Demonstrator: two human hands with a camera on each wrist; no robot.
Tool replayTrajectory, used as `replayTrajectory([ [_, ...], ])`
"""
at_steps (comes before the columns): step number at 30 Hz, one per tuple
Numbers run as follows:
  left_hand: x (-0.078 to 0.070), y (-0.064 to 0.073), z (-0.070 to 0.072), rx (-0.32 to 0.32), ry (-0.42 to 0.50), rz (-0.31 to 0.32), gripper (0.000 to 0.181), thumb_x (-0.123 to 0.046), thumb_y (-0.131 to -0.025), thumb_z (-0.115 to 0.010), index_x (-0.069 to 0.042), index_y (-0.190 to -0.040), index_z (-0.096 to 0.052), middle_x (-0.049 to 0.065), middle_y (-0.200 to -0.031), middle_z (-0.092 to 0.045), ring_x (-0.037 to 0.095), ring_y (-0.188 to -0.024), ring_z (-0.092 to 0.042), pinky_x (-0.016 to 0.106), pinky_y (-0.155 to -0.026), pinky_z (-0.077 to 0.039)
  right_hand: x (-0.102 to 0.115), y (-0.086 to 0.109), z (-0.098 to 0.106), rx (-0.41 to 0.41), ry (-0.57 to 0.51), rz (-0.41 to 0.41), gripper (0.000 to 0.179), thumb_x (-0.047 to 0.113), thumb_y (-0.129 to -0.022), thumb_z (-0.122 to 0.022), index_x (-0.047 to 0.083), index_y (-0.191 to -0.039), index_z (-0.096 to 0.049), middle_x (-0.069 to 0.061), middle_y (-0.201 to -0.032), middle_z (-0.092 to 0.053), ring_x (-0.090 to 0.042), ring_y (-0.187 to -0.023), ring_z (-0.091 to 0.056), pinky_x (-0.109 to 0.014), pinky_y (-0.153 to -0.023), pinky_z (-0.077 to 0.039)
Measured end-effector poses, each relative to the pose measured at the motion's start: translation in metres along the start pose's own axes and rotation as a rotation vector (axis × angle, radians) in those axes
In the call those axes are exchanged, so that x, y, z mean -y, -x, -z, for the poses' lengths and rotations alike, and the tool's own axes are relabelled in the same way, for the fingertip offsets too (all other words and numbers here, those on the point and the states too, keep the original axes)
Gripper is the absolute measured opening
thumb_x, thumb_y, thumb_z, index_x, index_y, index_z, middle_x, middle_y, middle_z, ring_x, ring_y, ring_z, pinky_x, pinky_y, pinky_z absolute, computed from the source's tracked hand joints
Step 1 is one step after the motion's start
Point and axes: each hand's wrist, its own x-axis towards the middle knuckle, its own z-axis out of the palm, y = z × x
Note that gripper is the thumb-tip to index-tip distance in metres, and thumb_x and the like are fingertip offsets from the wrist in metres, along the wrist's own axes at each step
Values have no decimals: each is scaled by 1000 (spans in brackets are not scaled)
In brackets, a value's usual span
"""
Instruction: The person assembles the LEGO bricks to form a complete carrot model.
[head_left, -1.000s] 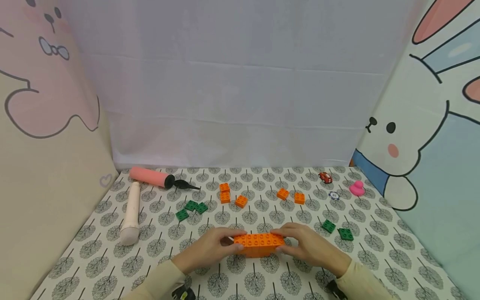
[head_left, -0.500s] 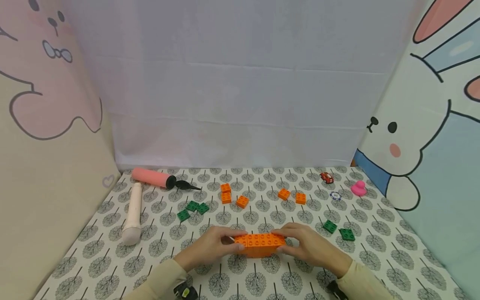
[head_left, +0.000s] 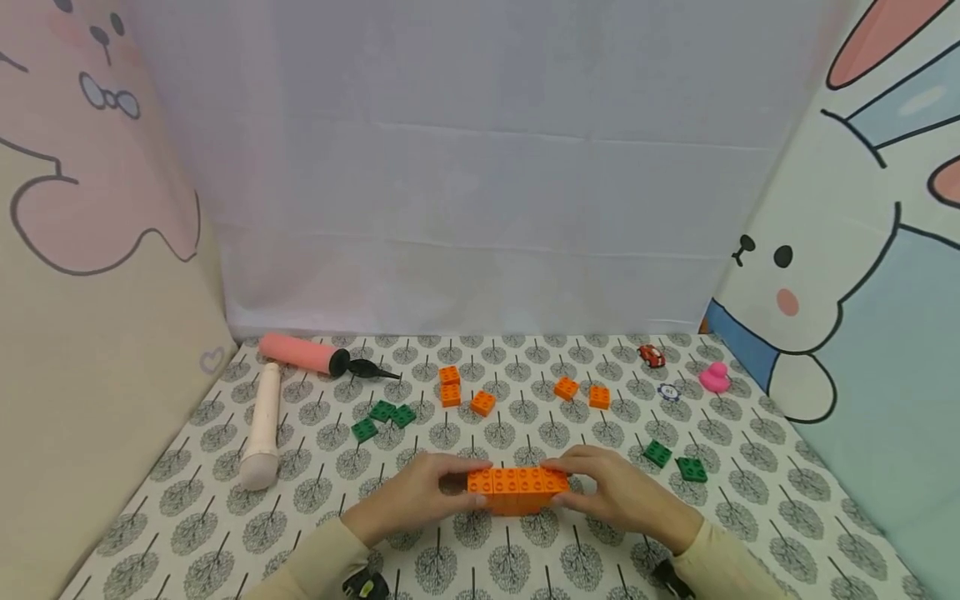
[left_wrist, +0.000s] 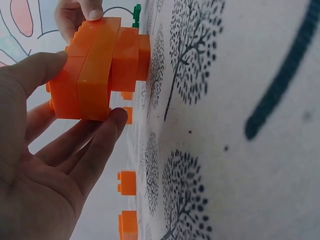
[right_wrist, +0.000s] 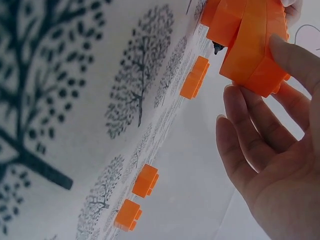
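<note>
A block built of orange toy bricks (head_left: 517, 493) lies between the two hands at the near middle of the table. It is wide along the studded top and steps in to narrower layers below, as the left wrist view shows. My left hand (head_left: 422, 495) pinches its left end, thumb on the near side and fingers on the far side. At the other end my right hand (head_left: 613, 493) pinches it the same way. In the right wrist view, the thumb presses the side of the orange block (right_wrist: 252, 47) and the lower fingers stay extended beneath it.
Beyond the hands lie loose orange bricks (head_left: 483, 403) and green bricks (head_left: 382, 411), with more green bricks (head_left: 692, 468) at right. A pink cylinder (head_left: 300, 353) and a pale stick-shaped object (head_left: 262, 425) lie left. Back right are a red toy car (head_left: 651, 356) and pink duck (head_left: 714, 377).
</note>
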Motion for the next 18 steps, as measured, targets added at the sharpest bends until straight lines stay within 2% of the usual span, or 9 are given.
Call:
replayTrajectory([
  [5, -3, -1, 1, -7, -7, -1, 57, -49, -86, -73, -23, -136, -62, -8, -132, -63, 11, -116, -60, 45, -105, -46, 2, -1, 2, 3, 2, -3, 47, 40, -94, -67, 15, -134, -64, 12, -116, -65, -6, -104, -61, -36, -89, -55],
  [10, -5, -1, 0, -20, -30, 26, 56, -45, -84, -75, -25, -135, -63, -10, -129, -64, 12, -116, -60, 47, -105, -45, 1, -2, 2, 7, 0, 2, 48, 43, -95, -64, 16, -135, -63, 12, -117, -65, -6, -105, -61, -37, -90, -55],
  [15, -5, -2, -1, -19, -38, 43, 55, -42, -83, -77, -25, -134, -64, -12, -124, -66, 11, -113, -60, 47, -104, -46, -5, -4, 6, 14, -17, -58, 49, 49, -100, -52, 20, -138, -60, 6, -122, -66, -8, -106, -61, -42, -91, -53],
  [18, -5, -2, -2, -16, -37, 43, 55, -41, -83, -78, -25, -134, -64, -12, -124, -66, 9, -112, -60, 45, -103, -47, -13, -9, 13, -5, -23, -93, 47, 48, -101, -51, 20, -139, -60, 2, -124, -66, -10, -104, -60, -45, -89, -53],
])
